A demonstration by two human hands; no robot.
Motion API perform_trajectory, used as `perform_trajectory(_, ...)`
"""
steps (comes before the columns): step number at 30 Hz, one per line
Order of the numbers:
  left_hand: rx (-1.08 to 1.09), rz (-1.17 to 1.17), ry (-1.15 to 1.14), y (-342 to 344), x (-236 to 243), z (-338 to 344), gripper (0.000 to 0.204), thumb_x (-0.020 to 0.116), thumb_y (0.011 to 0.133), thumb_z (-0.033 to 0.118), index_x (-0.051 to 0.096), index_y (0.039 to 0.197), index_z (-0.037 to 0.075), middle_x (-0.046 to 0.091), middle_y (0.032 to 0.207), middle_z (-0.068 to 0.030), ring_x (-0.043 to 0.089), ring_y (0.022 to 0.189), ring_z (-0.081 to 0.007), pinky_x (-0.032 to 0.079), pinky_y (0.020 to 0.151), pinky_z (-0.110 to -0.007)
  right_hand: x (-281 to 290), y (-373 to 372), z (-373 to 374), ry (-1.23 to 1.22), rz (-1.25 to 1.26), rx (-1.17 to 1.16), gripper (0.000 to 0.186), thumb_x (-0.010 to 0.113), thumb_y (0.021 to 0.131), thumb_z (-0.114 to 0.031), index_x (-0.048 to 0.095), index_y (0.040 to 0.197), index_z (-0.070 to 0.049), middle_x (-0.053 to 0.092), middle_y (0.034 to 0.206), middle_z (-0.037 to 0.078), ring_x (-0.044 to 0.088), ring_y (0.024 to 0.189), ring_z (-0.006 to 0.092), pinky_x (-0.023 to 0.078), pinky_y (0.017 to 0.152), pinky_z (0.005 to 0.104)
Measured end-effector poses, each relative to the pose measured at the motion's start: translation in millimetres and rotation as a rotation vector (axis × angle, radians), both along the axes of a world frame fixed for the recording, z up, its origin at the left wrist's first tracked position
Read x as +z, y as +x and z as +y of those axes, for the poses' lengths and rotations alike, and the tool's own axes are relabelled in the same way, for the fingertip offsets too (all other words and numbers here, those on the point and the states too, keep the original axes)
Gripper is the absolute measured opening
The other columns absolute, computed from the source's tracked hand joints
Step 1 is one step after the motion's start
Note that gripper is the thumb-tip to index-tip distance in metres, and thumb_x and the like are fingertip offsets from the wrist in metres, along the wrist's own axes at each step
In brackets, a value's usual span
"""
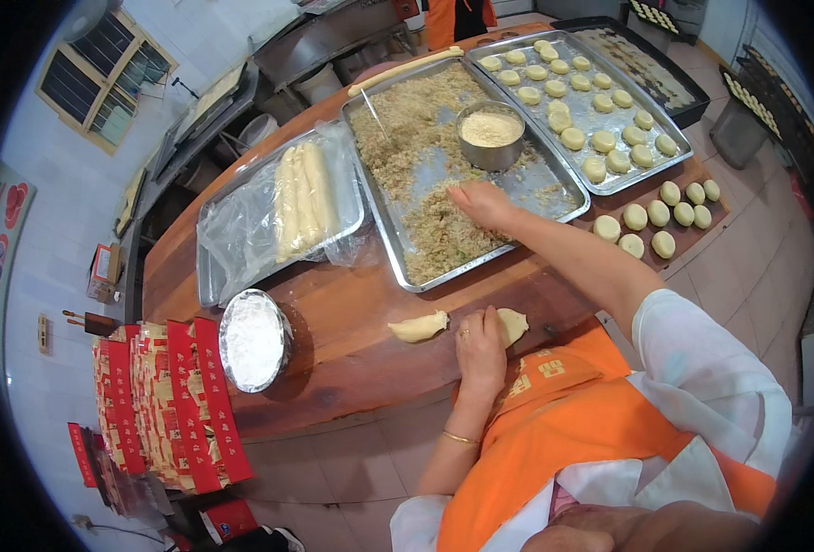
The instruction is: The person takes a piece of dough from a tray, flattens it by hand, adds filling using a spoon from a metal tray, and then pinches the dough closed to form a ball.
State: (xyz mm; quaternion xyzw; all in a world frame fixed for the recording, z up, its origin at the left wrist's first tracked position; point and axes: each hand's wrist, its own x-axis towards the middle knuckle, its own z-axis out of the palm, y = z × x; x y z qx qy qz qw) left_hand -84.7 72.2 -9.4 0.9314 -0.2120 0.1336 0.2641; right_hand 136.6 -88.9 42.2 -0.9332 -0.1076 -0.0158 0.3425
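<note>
My left hand [481, 347], with a ring and a bangle, is closed at the table's front edge on a flattened dough piece [513, 326], partly covered by the fingers. Beside it on the wood lies a longer lump of dough [418, 327]. My right arm reaches across to a large metal tray [469, 274] of crumbly brown filling [448, 226]. There my right hand [483, 203] has its fingers bunched in the filling; the fingertips are partly hidden. Just beyond that hand, a metal bowl of pale crumbs [490, 130] stands in the tray.
Dough rolls [304, 201] lie under plastic in a left tray [206, 267]; a bowl of white flour [252, 340] stands nearer. Round dough pieces [602, 141] fill a right tray [609, 189], with several more [663, 244] on the wood. Red-and-gold packages [163, 405] are stacked left.
</note>
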Motion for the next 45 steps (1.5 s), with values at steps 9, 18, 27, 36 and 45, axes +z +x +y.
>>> perform_trajectory(9, -0.08, 0.142, -0.033, 16, 31, 5, 0.018, 0.069, 0.08, 0.007, 0.062, 0.095, 0.0, 0.056, 0.099, -0.0186, 0.056, 0.098, -0.0384, 0.048, 0.085, -0.048, -1, -2, -13, 0.394, -0.003, 0.062, 0.047, 0.049, 0.103, -0.043, 0.065, 0.081, -0.004, 0.062, 0.071, 0.009, 0.058, 0.07, 0.0235, 0.047, 0.071, 0.0396)
perform_trajectory(18, -0.157, 0.182, -0.071, 17, 33, 0, 0.025, 0.074, 0.079, 0.01, 0.059, 0.098, 0.002, 0.057, 0.098, -0.0192, 0.054, 0.097, -0.0394, 0.045, 0.086, -0.046, -7, 5, -25, 0.649, 0.234, -0.13, 0.049, 0.048, 0.102, -0.049, 0.062, 0.078, -0.008, 0.061, 0.089, 0.006, 0.054, 0.089, 0.0178, 0.046, 0.07, 0.039)
perform_trajectory(27, -0.187, 0.288, -0.075, 22, 37, 7, 0.022, 0.072, 0.081, 0.008, 0.055, 0.093, 0.001, 0.056, 0.095, -0.0185, 0.056, 0.093, -0.0393, 0.047, 0.08, -0.047, 32, -15, -15, 0.928, 0.222, -0.001, 0.04, 0.048, 0.105, -0.043, 0.059, 0.083, -0.01, 0.054, 0.073, -0.001, 0.038, 0.055, 0.0055, 0.033, 0.052, 0.0236)
perform_trajectory(36, -0.19, 0.277, -0.093, 21, 37, 3, 0.022, 0.071, 0.082, 0.009, 0.053, 0.092, 0.001, 0.057, 0.09, -0.0172, 0.056, 0.09, -0.0385, 0.046, 0.079, -0.047, 1, -4, -20, 0.802, 0.103, -0.127, 0.057, 0.051, 0.099, -0.054, 0.06, 0.068, -0.007, 0.056, 0.063, 0.002, 0.052, 0.06, 0.0124, 0.038, 0.055, 0.0305)
perform_trajectory(45, -0.201, 0.299, -0.096, 23, 40, 6, 0.021, 0.07, 0.083, 0.01, 0.053, 0.091, 0.001, 0.057, 0.088, -0.0184, 0.057, 0.088, -0.0394, 0.047, 0.076, -0.047, 20, -8, -37, 1.381, 0.579, 0.034, 0.057, 0.039, 0.101, -0.062, 0.066, 0.115, -0.014, 0.065, 0.086, 0.002, 0.06, 0.065, 0.0117, 0.039, 0.047, 0.0244)
